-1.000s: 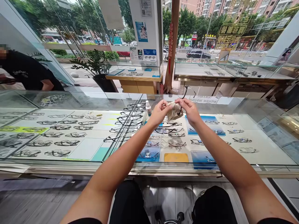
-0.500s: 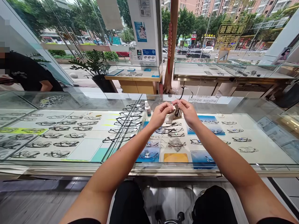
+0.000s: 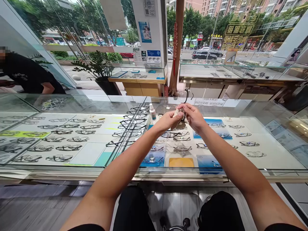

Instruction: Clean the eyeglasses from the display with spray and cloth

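Note:
A dark-framed pair of glasses (image 3: 186,95) is held above the glass counter, one part standing up above my fingers. My right hand (image 3: 193,117) is closed on the glasses. My left hand (image 3: 170,120) is closed round a pale cloth (image 3: 176,113), its fingertips meeting those of my right hand. Left of my hands a small white spray bottle (image 3: 152,112) stands upright on the counter. Several dark glasses (image 3: 132,122) lie in a column on the glass, left of the bottle.
Rows of glasses (image 3: 68,147) lie inside the glass display counter (image 3: 79,171). A yellow cloth (image 3: 181,162) lies near its front edge. A person in black (image 3: 31,72) leans at the far left. Beyond the counter are a potted plant (image 3: 106,86) and more display cases (image 3: 141,80).
The cloth, which hung below my hands, is now gathered within my left hand. The glasses have turned and shifted slightly. At the left, the person's head has lowered a little.

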Tool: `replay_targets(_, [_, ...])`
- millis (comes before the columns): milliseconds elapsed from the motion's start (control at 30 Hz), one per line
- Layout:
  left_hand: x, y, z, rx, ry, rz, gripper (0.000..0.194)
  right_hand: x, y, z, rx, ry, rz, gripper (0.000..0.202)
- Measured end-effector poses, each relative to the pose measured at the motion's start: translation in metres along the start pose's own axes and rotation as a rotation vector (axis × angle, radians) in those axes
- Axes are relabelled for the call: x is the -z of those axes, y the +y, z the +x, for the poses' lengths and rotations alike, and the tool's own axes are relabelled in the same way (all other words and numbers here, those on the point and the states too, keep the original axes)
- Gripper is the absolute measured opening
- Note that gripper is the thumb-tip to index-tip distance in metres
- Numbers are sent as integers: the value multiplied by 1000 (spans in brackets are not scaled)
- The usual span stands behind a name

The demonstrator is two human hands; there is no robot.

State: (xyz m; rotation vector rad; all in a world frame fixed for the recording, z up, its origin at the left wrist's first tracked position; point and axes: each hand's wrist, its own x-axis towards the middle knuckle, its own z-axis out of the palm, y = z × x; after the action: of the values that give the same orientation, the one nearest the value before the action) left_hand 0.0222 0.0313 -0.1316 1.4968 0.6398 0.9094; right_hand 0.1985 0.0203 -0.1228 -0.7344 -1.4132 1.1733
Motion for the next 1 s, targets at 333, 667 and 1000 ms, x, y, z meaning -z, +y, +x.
replay_targets(333, [-3, 8, -1, -15, -37, -180, 65, 5, -6, 1, -5, -33, 76, 53])
replay_targets(667, [-5, 5, -2, -30, -7, -185, 63, 2, -4, 1, -28, -22, 139, 53])
replay_targets(1000, [-5, 9, -3, -70, 94, -169, 68, 3, -5, 2, -58, 43, 286, 48])
